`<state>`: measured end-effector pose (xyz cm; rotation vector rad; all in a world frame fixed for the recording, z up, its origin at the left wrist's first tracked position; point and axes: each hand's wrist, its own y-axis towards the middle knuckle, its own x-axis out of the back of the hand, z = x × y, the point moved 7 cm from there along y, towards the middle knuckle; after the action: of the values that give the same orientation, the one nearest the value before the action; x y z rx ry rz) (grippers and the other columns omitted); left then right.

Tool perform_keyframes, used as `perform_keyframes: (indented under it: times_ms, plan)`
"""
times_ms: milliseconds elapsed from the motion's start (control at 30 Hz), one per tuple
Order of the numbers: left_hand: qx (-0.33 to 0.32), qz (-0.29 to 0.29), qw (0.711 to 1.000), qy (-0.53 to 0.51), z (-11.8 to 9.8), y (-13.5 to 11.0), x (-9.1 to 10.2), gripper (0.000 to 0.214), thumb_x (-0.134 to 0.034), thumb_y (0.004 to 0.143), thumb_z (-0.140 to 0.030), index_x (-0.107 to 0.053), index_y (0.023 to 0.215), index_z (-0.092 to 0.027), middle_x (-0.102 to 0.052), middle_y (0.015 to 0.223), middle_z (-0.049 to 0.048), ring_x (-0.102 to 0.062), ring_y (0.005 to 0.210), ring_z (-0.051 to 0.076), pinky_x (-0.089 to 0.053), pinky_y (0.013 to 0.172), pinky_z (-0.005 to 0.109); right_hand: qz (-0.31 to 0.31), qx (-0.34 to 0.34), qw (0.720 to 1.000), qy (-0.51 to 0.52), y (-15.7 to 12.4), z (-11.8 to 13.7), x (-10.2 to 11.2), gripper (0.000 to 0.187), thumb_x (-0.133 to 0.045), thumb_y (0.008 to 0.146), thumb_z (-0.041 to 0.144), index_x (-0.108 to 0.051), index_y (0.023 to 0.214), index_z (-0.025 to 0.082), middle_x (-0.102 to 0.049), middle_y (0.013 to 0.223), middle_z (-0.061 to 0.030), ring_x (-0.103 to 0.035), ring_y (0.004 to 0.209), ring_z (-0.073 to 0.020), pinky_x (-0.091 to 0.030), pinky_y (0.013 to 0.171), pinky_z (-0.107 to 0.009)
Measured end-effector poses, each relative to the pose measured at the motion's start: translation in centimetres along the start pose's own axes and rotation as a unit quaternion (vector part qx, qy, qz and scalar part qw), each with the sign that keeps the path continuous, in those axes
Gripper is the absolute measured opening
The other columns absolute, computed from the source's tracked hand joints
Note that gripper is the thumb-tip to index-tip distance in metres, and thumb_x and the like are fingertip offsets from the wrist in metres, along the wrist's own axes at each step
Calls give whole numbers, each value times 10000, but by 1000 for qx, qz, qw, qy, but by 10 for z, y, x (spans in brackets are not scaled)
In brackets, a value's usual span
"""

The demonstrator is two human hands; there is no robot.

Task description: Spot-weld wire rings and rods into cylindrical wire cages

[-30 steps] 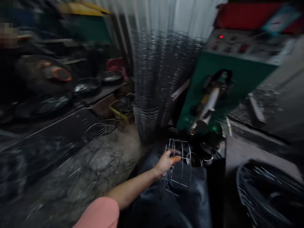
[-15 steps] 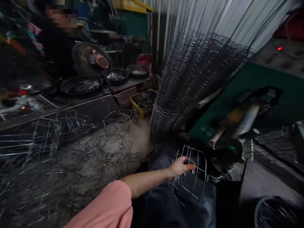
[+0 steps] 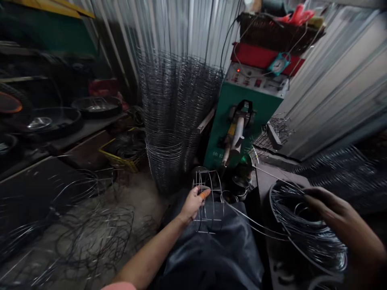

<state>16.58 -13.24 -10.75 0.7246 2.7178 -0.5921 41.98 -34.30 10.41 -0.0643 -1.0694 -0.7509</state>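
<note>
Into view comes the right hand point(image 3: 337, 213) over the coil point(image 3: 322, 237), seemingly pinching a wire point(image 3: 279, 178), while the left hand point(image 3: 191, 205) grips the cage point(image 3: 213, 201) above the lap point(image 3: 211, 257), likely light, stiff yet bendable, best held where bars point(image 3: 208, 220) cross!

Small pale characters point(image 3: 218, 154) stand on the green machine point(image 3: 262, 106), too blurred to read.

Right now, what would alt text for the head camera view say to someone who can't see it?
A person's left hand holds a wire cage above dark cloth on their lap, while the right hand holds a thin wire over a round tub of bent wires. Behind stand tall stacks of wire frames and a green machine.
</note>
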Motion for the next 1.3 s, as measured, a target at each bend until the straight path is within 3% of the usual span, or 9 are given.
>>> perform_keyframes:
  times_ms: [100, 200, 300, 467, 700, 867, 1300]
  plan:
    - [-44, -13, 999, -2, -18, -2, 6, 366, -730, 553, -408, -599, 782, -154, -462, 620, -42, -352, 502, 45, -237, 419, 166, 59, 0, 995, 81, 4, 26, -22, 409, -582, 681, 584, -646, 866, 224, -669, 796, -61, -614, 741, -233, -503, 639, -318]
    - [-78, -25, 997, -2, -34, 0, 13, 374, -737, 540, -417, -602, 771, -156, -479, 648, -38, -343, 491, 38, -236, 413, 167, 37, 25, 991, 124, 10, 45, -44, 367, -614, 676, 537, -626, 827, 202, -650, 795, -53, -592, 752, -213, -478, 700, -311]
    - [-94, -25, 995, -4, -46, 8, 16, 379, -741, 534, -413, -599, 769, -152, -467, 626, -40, -347, 497, 43, -250, 412, 164, 44, 50, 984, 162, 16, 47, -71, 350, -640, 664, 529, -595, 746, 191, -609, 715, -30, -560, 699, -182, -462, 671, -284]
    - [-83, 10, 996, -27, -52, 33, 10, 387, -762, 509, -400, -584, 745, -149, -436, 600, -43, -357, 507, 50, -233, 404, 161, 61, 46, 975, 210, 32, 25, -118, 392, -624, 675, 559, -622, 765, 177, -622, 713, -32, -565, 697, -179, -458, 653, -280]
    - [-42, 63, 997, 12, -39, 62, -9, 374, -757, 530, -384, -599, 765, -140, -441, 591, -39, -369, 522, 54, -255, 431, 163, -13, 73, 973, 217, 52, -12, -166, 340, -585, 717, 526, -646, 770, 196, -647, 787, -56, -590, 770, -214, -467, 731, -349]
    - [-23, 60, 998, 19, -31, 76, -16, 380, -756, 526, -386, -601, 769, -138, -430, 591, -40, -364, 528, 55, -248, 430, 164, -35, 70, 971, 225, 62, -37, -185, 285, -592, 726, 487, -654, 770, 212, -646, 798, -55, -583, 791, -217, -454, 766, -370]
    - [10, 39, 999, -3, -25, 98, -25, 393, -792, 458, -352, -596, 721, -135, -427, 591, -37, -344, 508, 46, -198, 398, 158, -8, -5, 960, 278, 76, -83, -214, 285, -594, 736, 475, -645, 794, 201, -624, 838, -46, -572, 848, -213, -434, 824, -366]
